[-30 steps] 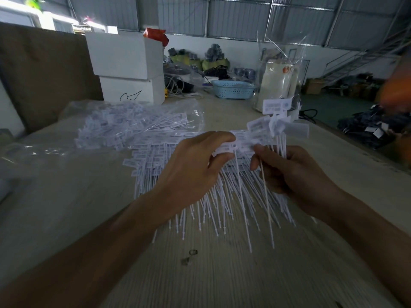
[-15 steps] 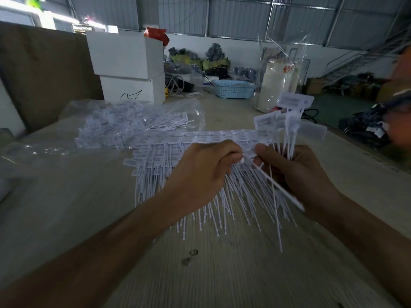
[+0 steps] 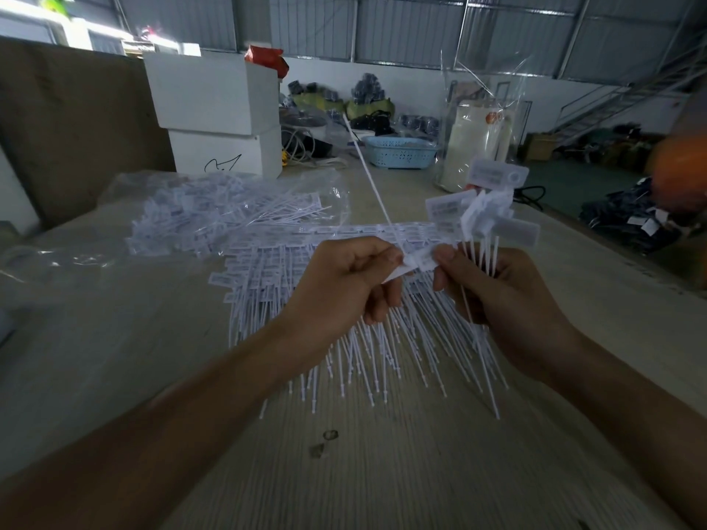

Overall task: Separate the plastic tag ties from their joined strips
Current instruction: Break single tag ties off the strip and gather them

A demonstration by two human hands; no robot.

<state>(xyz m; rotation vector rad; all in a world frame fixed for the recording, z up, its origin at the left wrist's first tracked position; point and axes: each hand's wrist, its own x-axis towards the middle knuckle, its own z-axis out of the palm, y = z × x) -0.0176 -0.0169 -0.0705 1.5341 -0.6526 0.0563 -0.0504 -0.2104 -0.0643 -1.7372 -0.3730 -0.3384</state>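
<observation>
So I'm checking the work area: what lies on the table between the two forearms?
In the head view, the joined tag-tie strips fan out there, then bare table.

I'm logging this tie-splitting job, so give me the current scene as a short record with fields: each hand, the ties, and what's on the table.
left hand: pinches one tag tie, its tail pointing up and away
right hand: grips a bundle of separated ties, tag heads fanned above the fist
joined strips: spread on the table under both hands, tails toward the person
clear bag: far left, holds more ties
background: white boxes, blue basket
</observation>
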